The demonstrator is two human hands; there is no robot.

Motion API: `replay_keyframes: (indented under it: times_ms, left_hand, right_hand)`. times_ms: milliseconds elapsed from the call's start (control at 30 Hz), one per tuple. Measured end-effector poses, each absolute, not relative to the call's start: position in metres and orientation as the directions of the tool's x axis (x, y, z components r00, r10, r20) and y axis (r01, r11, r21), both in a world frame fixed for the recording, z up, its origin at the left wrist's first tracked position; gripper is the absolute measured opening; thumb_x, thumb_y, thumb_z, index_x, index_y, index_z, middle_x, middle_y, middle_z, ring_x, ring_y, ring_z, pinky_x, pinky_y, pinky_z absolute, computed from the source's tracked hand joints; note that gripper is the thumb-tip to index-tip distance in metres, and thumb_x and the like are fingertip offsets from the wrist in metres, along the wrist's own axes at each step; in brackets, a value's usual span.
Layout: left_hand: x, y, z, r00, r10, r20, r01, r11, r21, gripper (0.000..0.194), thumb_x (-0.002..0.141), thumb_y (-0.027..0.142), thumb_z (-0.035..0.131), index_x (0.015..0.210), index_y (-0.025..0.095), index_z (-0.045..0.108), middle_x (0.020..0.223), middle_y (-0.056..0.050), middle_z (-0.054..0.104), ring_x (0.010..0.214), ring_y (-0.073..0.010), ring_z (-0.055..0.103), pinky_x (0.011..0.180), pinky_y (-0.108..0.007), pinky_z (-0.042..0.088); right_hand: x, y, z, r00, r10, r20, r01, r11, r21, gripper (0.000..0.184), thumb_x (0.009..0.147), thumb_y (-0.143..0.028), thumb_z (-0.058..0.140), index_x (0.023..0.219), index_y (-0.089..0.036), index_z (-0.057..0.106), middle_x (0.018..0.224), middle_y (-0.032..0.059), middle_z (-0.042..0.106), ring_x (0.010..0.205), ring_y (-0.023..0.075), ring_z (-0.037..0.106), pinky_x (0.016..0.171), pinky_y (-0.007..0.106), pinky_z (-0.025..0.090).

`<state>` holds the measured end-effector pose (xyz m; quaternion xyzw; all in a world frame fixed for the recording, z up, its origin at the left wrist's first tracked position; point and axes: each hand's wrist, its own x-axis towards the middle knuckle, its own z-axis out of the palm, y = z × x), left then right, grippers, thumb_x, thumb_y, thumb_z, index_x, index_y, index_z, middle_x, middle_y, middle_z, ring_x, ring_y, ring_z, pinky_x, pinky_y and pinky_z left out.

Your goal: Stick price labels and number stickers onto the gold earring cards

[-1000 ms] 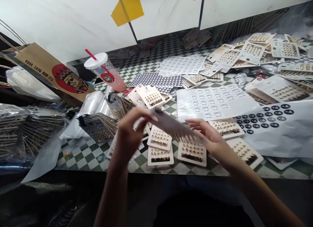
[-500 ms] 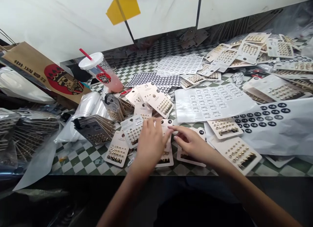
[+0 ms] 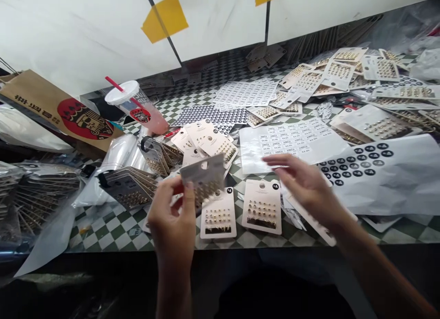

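My left hand (image 3: 173, 216) is raised above the table, shut on a small fan of earring cards (image 3: 202, 177), whose grey backs face me and whose gold studs show along the lower edge. My right hand (image 3: 305, 186) hovers over the lower edge of a printed price-label sheet (image 3: 292, 142) with its fingers apart, holding nothing. Below the hands, two white cards of gold earrings (image 3: 261, 206) (image 3: 218, 213) lie side by side on the checkered tabletop (image 3: 113, 229). Another card (image 3: 319, 229) lies mostly hidden under my right wrist.
A sheet of black round stickers (image 3: 360, 165) lies right of my hands, with many loose earring cards (image 3: 337, 74) behind. A lidded drink cup (image 3: 139, 108) and a paper bag (image 3: 58, 110) stand at back left. Bagged card bundles (image 3: 34, 190) lie at far left, before a white wall (image 3: 85, 35).
Both hands were down on the cards half a second ago. Now my left hand has lifted a fan of cards, and my right hand has risen and moved off the cards, open.
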<state>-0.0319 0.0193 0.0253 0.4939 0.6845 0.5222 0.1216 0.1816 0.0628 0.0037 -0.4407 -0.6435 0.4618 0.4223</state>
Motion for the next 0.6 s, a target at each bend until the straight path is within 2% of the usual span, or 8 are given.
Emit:
replay_keyframes:
  times_ms: [100, 167, 267, 367, 400, 467, 533, 600]
  left_hand:
    - [-0.010, 0.021, 0.007, -0.254, 0.959, -0.128, 0.172, 0.175, 0.969, 0.016, 0.081, 0.033, 0.060, 0.083, 0.017, 0.059, 0.079, -0.003, 0.060, 0.075, -0.0161, 0.060, 0.065, -0.026, 0.052]
    - [0.007, 0.024, -0.011, -0.094, 0.956, -0.277, 0.130, 0.288, 0.949, 0.016, 0.083, 0.031, 0.058, 0.090, 0.017, 0.056, 0.080, -0.004, 0.060, 0.078, -0.0167, 0.061, 0.069, -0.029, 0.052]
    - [0.027, 0.028, -0.027, -0.112, 0.973, -0.202, 0.341, 0.228, 0.912, 0.027, 0.084, 0.023, 0.054, 0.109, 0.018, 0.047, 0.088, -0.005, 0.055, 0.081, -0.0171, 0.059, 0.074, -0.033, 0.052]
    - [0.037, 0.035, -0.021, -0.170, 0.980, 0.103, 0.675, 0.040, 0.737, 0.040, 0.084, 0.018, 0.051, 0.123, 0.017, 0.040, 0.110, -0.012, 0.047, 0.101, -0.0229, 0.052, 0.083, -0.042, 0.049]
    - [0.039, 0.040, -0.016, -0.115, 0.976, 0.183, 0.750, -0.035, 0.660, 0.039, 0.085, 0.017, 0.049, 0.123, 0.015, 0.040, 0.115, -0.014, 0.044, 0.107, -0.0248, 0.049, 0.088, -0.045, 0.047]
    - [0.046, 0.056, -0.009, 0.098, 0.976, 0.195, 0.809, -0.192, 0.555, 0.034, 0.087, 0.017, 0.047, 0.121, 0.013, 0.044, 0.117, -0.016, 0.045, 0.113, -0.0264, 0.046, 0.096, -0.047, 0.042]
    - [0.055, 0.078, -0.008, 0.322, 0.938, 0.125, 0.775, -0.337, 0.534, 0.029, 0.089, 0.018, 0.045, 0.118, 0.013, 0.047, 0.116, -0.014, 0.048, 0.113, -0.0258, 0.048, 0.098, -0.045, 0.042]
    - [0.066, 0.100, -0.013, 0.430, 0.896, 0.107, 0.730, -0.415, 0.543, 0.027, 0.090, 0.017, 0.043, 0.116, 0.014, 0.048, 0.119, -0.013, 0.048, 0.112, -0.0252, 0.049, 0.096, -0.042, 0.043]
  right_hand:
    - [0.232, 0.074, -0.005, 0.047, 0.990, 0.132, 0.332, 0.109, -0.937, 0.018, 0.086, -0.026, 0.053, 0.103, -0.023, 0.058, 0.101, 0.0070, 0.063, 0.098, 0.0239, 0.061, 0.088, 0.044, 0.050]
    - [0.261, 0.078, -0.015, 0.205, 0.975, 0.080, 0.395, -0.007, -0.919, 0.020, 0.084, -0.029, 0.056, 0.103, -0.025, 0.056, 0.088, 0.0073, 0.064, 0.092, 0.0272, 0.062, 0.085, 0.045, 0.049]
    - [0.289, 0.072, -0.028, 0.262, 0.965, -0.007, 0.419, -0.121, -0.900, 0.022, 0.083, -0.034, 0.054, 0.105, -0.028, 0.055, 0.083, 0.0082, 0.066, 0.090, 0.0307, 0.063, 0.081, 0.046, 0.048]
    - [0.295, 0.062, -0.034, 0.193, 0.978, -0.076, 0.441, -0.155, -0.884, 0.032, 0.085, -0.040, 0.051, 0.114, -0.029, 0.056, 0.102, 0.0096, 0.067, 0.101, 0.0324, 0.061, 0.089, 0.050, 0.045]
    - [0.294, 0.059, -0.034, 0.157, 0.983, -0.096, 0.454, -0.158, -0.877, 0.036, 0.085, -0.042, 0.050, 0.119, -0.030, 0.054, 0.110, 0.0097, 0.065, 0.106, 0.0327, 0.059, 0.092, 0.051, 0.043]
    - [0.288, 0.059, -0.031, 0.086, 0.987, -0.134, 0.475, -0.159, -0.865, 0.044, 0.086, -0.044, 0.049, 0.127, -0.030, 0.051, 0.120, 0.0095, 0.061, 0.115, 0.0324, 0.054, 0.098, 0.052, 0.039]
    - [0.279, 0.065, -0.028, 0.004, 0.983, -0.183, 0.472, -0.163, -0.866, 0.048, 0.087, -0.045, 0.048, 0.132, -0.029, 0.048, 0.123, 0.0096, 0.060, 0.118, 0.0314, 0.053, 0.099, 0.050, 0.040]
    - [0.271, 0.073, -0.026, -0.075, 0.977, -0.198, 0.441, -0.146, -0.886, 0.048, 0.087, -0.045, 0.047, 0.132, -0.027, 0.049, 0.127, 0.0087, 0.058, 0.120, 0.0299, 0.052, 0.099, 0.047, 0.041]
